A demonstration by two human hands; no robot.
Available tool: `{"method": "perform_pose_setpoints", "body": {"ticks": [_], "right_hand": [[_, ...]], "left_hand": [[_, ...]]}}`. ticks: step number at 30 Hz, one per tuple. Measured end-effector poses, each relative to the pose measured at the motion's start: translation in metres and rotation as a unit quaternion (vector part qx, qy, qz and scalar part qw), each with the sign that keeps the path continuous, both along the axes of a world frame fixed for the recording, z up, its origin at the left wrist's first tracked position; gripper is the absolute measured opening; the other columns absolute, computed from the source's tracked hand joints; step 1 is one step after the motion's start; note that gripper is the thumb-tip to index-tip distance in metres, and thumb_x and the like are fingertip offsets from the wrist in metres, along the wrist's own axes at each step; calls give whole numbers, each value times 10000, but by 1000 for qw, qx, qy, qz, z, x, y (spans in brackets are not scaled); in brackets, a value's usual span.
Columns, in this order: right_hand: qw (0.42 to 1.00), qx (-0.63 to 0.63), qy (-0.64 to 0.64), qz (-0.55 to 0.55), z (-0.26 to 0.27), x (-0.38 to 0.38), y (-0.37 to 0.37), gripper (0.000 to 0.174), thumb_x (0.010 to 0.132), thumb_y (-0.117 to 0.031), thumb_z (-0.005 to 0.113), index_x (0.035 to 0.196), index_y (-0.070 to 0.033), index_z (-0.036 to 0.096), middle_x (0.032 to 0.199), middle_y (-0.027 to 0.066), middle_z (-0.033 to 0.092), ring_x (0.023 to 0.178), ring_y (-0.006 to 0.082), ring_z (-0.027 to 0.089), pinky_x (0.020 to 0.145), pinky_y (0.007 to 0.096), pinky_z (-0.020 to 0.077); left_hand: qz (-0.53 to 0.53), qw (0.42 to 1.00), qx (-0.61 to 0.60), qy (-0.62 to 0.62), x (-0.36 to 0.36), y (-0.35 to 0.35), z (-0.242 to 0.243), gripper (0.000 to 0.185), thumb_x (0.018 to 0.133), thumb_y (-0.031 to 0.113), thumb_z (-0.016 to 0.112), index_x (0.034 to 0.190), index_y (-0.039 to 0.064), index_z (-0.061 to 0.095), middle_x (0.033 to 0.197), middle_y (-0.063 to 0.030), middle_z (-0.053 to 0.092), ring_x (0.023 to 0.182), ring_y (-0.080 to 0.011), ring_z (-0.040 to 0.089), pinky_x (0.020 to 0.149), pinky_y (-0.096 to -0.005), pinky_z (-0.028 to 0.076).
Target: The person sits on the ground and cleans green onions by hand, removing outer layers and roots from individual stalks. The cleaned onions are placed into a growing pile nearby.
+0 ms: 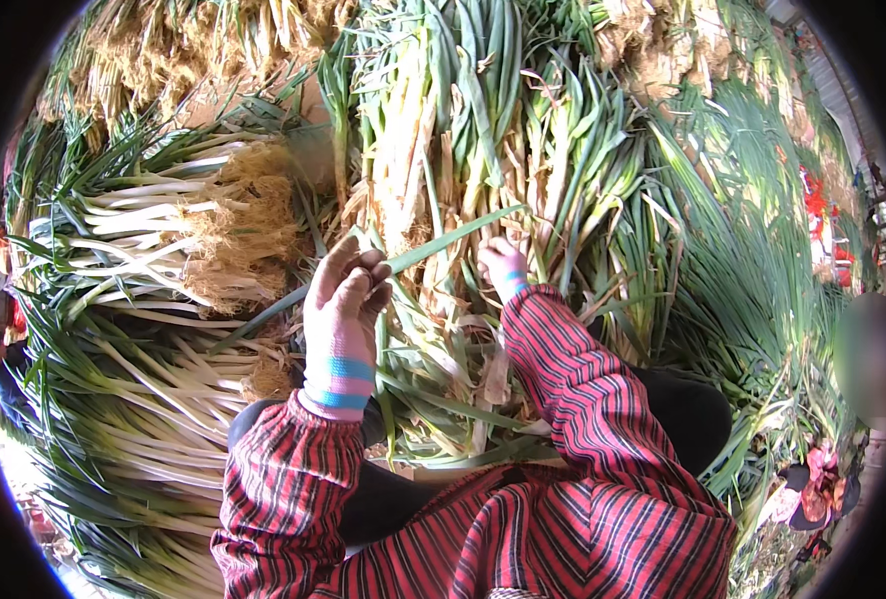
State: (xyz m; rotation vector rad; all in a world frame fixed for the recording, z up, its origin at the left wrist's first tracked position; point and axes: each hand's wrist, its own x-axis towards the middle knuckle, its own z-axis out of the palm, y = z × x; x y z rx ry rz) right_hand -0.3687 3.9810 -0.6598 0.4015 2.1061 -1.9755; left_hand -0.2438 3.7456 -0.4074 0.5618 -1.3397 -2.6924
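Note:
My left hand, in a soiled pink work glove with a blue-striped cuff, is raised with its fingers curled at a long green onion leaf. The leaf slants from lower left to upper right past the fingers; whether they grip it cannot be told. My right hand, gloved alike, reaches low among the dry outer leaves and stalks of a green onion pile in front of me. Its fingertips are partly hidden, so its hold cannot be told. Peeled leaves lie between my forearms.
Green onions with white stalks and bushy roots are stacked at left, more below them. Bundles with brown roots lie at the top left. Long green leaves spread at right. A dark, partly hidden shape is at the far left edge.

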Motion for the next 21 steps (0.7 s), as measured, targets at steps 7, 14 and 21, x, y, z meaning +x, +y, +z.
{"method": "perform_pose_setpoints", "body": {"ticks": [7, 14, 21], "right_hand": [[970, 234, -42, -50, -30, -66, -58, 207, 837, -119, 654, 1028, -40, 636, 740, 55, 645, 613, 104, 595, 497, 268, 473], [975, 42, -92, -197, 3, -56, -14, 278, 828, -108, 647, 1093, -27, 620, 770, 99, 666, 662, 122, 624, 514, 305, 494], [979, -135, 82, -132, 112, 16, 22, 430, 881, -67, 639, 1281, -15, 491, 731, -5, 580, 449, 67, 462, 367, 204, 355]], "left_hand": [[-63, 997, 17, -40, -3, 2, -14, 377, 941, 45, 489, 1313, -16, 485, 1111, -117, 606, 967, -196, 601, 855, -333, 502], [-100, 994, 5, -55, -5, 3, -10, 356, 946, 95, 515, 1282, -23, 518, 1094, -87, 631, 935, -152, 623, 845, -284, 503], [-116, 991, -27, -59, -10, 11, -12, 318, 943, 72, 513, 1248, -16, 540, 1059, -106, 641, 909, -181, 632, 799, -303, 519]]}}
